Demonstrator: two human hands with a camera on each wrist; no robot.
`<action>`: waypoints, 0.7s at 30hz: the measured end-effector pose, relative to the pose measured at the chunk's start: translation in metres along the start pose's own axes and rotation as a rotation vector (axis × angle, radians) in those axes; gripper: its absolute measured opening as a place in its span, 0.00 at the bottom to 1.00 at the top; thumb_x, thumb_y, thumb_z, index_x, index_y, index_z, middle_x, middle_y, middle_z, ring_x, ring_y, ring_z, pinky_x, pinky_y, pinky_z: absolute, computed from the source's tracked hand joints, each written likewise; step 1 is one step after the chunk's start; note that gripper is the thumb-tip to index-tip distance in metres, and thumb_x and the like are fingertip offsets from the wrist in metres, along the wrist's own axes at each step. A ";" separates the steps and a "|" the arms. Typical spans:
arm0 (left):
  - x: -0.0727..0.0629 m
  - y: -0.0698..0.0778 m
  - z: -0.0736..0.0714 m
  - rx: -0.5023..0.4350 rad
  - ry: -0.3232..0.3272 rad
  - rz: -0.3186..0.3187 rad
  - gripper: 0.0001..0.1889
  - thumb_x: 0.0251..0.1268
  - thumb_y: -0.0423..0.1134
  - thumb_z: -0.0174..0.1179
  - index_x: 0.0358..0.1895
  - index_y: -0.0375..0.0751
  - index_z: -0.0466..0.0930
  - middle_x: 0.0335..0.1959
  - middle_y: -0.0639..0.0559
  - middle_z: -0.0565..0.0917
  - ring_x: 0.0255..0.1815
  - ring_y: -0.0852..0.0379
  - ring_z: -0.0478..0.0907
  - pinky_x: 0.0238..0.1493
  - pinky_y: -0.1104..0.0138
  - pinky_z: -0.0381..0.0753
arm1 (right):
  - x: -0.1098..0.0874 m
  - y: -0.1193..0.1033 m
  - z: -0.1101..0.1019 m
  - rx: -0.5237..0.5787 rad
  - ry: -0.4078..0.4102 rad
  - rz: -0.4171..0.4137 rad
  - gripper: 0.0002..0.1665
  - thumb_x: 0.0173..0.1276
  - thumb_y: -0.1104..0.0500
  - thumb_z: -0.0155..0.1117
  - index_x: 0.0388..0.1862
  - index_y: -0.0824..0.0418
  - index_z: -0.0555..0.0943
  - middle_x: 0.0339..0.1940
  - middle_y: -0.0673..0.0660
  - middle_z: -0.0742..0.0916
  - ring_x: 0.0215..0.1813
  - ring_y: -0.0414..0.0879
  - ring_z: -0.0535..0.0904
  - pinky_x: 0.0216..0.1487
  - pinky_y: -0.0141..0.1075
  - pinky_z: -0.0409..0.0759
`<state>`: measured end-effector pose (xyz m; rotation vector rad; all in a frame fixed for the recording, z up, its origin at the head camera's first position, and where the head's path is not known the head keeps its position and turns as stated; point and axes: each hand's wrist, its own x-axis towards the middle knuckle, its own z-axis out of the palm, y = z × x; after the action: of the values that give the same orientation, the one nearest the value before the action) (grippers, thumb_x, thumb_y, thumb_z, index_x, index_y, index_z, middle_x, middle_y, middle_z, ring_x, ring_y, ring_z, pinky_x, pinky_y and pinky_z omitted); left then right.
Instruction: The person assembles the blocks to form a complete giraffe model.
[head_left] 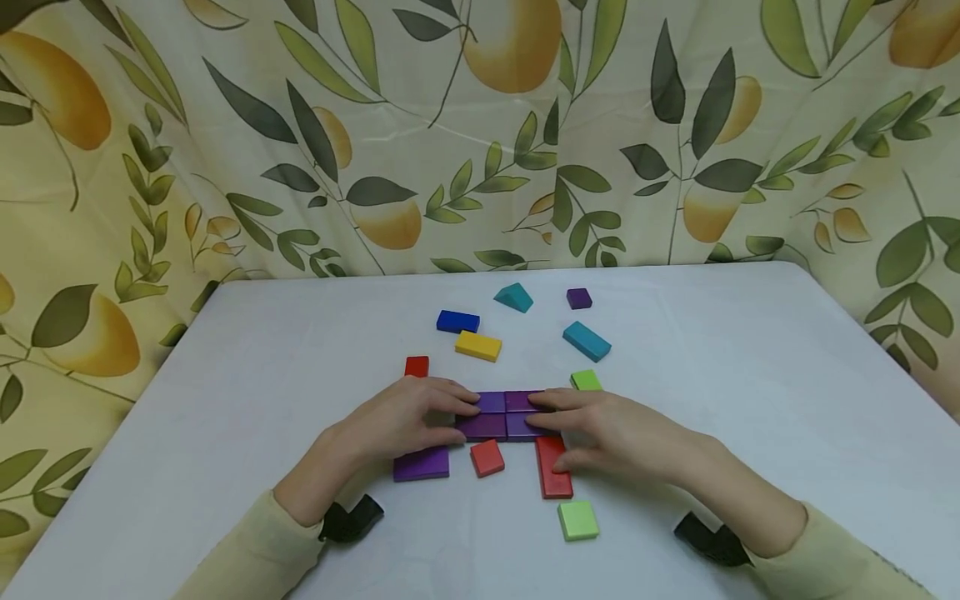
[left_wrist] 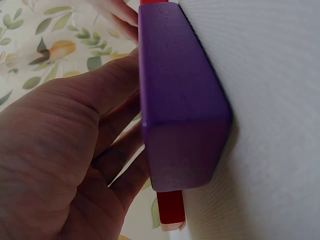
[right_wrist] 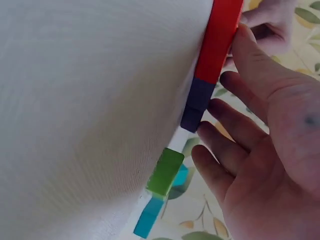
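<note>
Several purple blocks [head_left: 482,427] lie edge to edge in a two-row group on the white table. My left hand [head_left: 408,410] rests its fingertips and thumb on the left end of this group. Below that hand is a separate purple block [head_left: 422,465], large and close in the left wrist view. My right hand [head_left: 626,432] has its fingers stretched over the group's right end, and its thumb is at the long red block [head_left: 553,479]. That red block [right_wrist: 220,40] adjoins the purple ones in the right wrist view. Between the hands, nearer me, sits a small red square block [head_left: 487,458].
A light green block [head_left: 578,521] lies in front, another green one [head_left: 586,380] beyond my right hand. A red block [head_left: 417,367] is behind my left hand. Farther back are blue [head_left: 457,322], yellow [head_left: 478,346], teal [head_left: 587,341], teal triangular [head_left: 514,297] and purple [head_left: 579,298] blocks.
</note>
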<state>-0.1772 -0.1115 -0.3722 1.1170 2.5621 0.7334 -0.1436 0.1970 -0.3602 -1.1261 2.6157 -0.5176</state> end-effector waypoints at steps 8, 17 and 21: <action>0.001 0.000 0.000 -0.001 -0.006 -0.010 0.20 0.66 0.43 0.70 0.61 0.50 0.85 0.62 0.60 0.81 0.67 0.59 0.73 0.65 0.61 0.74 | 0.000 -0.002 -0.002 -0.020 0.025 -0.029 0.34 0.69 0.41 0.67 0.70 0.54 0.78 0.72 0.57 0.75 0.72 0.57 0.70 0.63 0.54 0.75; -0.001 -0.001 0.000 0.009 -0.004 -0.013 0.20 0.66 0.43 0.69 0.61 0.49 0.84 0.62 0.60 0.81 0.67 0.59 0.73 0.65 0.61 0.74 | 0.004 -0.004 0.000 -0.020 0.006 -0.014 0.35 0.69 0.40 0.66 0.71 0.54 0.77 0.73 0.56 0.75 0.73 0.57 0.69 0.65 0.54 0.74; 0.001 -0.001 0.001 0.032 -0.012 0.003 0.20 0.67 0.44 0.69 0.62 0.49 0.84 0.63 0.59 0.80 0.67 0.60 0.73 0.65 0.62 0.74 | 0.004 -0.004 0.001 -0.018 -0.001 0.006 0.35 0.69 0.41 0.67 0.71 0.54 0.77 0.73 0.56 0.74 0.73 0.57 0.68 0.65 0.54 0.74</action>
<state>-0.1783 -0.1115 -0.3735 1.1321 2.5713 0.6862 -0.1427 0.1914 -0.3596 -1.1236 2.6268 -0.4927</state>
